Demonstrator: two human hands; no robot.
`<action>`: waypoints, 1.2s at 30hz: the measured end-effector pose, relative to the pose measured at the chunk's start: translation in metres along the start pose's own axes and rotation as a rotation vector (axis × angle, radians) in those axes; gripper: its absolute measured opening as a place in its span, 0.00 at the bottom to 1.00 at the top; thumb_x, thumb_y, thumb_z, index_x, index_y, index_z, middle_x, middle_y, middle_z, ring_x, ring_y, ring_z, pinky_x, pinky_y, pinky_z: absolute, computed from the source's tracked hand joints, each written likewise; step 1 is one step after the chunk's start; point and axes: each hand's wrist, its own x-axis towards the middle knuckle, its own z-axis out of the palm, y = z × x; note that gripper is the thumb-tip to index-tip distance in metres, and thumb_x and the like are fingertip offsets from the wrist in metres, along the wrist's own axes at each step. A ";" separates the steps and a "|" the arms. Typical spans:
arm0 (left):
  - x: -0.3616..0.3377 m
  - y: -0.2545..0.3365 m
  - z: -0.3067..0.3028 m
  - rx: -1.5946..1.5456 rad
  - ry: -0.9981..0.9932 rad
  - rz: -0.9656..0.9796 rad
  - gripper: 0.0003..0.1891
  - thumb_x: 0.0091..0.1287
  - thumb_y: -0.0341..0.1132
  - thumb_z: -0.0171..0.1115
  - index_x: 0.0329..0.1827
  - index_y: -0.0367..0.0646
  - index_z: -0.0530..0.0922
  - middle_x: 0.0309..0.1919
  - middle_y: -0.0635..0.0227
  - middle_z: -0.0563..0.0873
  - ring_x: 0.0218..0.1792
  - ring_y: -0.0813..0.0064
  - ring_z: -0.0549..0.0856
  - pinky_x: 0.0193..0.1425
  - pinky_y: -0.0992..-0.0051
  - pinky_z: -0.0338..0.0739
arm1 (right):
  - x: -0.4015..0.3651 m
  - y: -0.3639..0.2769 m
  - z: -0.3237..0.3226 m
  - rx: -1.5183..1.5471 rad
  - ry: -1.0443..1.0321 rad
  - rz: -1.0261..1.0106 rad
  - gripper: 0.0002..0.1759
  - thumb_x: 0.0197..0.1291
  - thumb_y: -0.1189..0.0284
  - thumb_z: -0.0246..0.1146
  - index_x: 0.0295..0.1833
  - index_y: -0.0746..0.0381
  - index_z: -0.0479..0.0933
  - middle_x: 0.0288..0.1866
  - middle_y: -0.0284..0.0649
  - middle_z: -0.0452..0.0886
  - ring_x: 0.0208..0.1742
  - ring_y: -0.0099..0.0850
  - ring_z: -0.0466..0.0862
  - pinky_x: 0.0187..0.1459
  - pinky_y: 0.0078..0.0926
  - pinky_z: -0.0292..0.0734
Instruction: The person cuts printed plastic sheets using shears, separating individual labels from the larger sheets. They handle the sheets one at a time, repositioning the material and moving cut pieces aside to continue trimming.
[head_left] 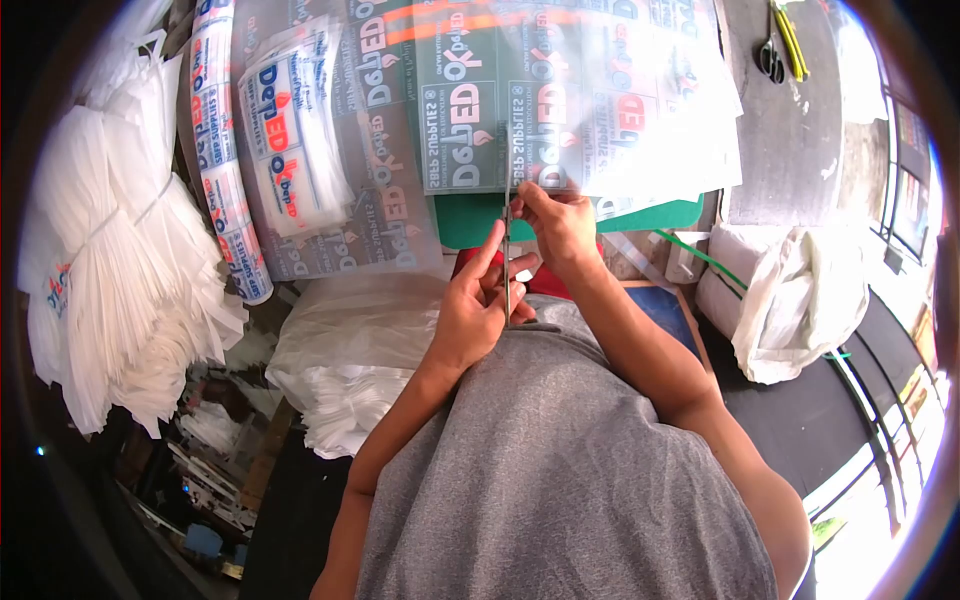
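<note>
Progress: early imo, thin grey metal strip (507, 258) only at near edge of clear printed plastic sheet (560, 110) on green mat (470, 215) | L hand (478, 305) wraps strip's lower end, index out | R hand (558, 225) pinches its top | sheet looks uncut afaict | white plastic bag bundles (120, 260) piled far left

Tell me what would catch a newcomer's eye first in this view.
Dead centre, the left hand and right hand hold a thin metal strip upright at the near edge of the printed plastic bags spread across the top. Bundles of white bags fill the left side, and a crumpled white sack sits at the right.
</note>
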 end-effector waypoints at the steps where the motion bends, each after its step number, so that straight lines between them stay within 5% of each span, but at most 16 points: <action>1: 0.001 0.001 0.000 0.001 -0.001 -0.002 0.36 0.74 0.22 0.54 0.83 0.49 0.51 0.58 0.54 0.85 0.33 0.80 0.88 0.38 0.81 0.84 | -0.001 0.000 0.000 0.001 0.002 0.000 0.12 0.61 0.80 0.66 0.50 0.67 0.76 0.36 0.39 0.83 0.34 0.28 0.83 0.39 0.28 0.80; 10: 0.021 0.012 0.000 0.029 0.006 0.065 0.36 0.74 0.22 0.54 0.83 0.52 0.51 0.55 0.54 0.86 0.32 0.80 0.87 0.36 0.80 0.85 | -0.007 -0.002 0.000 -0.139 0.002 0.018 0.08 0.62 0.77 0.66 0.45 0.66 0.77 0.33 0.38 0.83 0.34 0.24 0.83 0.39 0.24 0.79; 25: 0.066 0.052 -0.002 0.053 -0.004 0.163 0.36 0.72 0.27 0.60 0.81 0.43 0.55 0.54 0.52 0.86 0.30 0.80 0.86 0.34 0.80 0.85 | -0.010 -0.003 -0.006 -0.140 -0.039 0.039 0.14 0.65 0.79 0.65 0.55 0.66 0.76 0.40 0.37 0.83 0.35 0.25 0.82 0.37 0.23 0.78; 36: 0.103 0.078 0.001 0.027 -0.027 0.225 0.34 0.73 0.26 0.58 0.80 0.38 0.55 0.55 0.49 0.85 0.28 0.81 0.83 0.34 0.79 0.83 | -0.012 -0.003 -0.002 -0.191 0.006 -0.015 0.10 0.66 0.75 0.66 0.50 0.66 0.79 0.38 0.36 0.84 0.35 0.24 0.83 0.38 0.23 0.79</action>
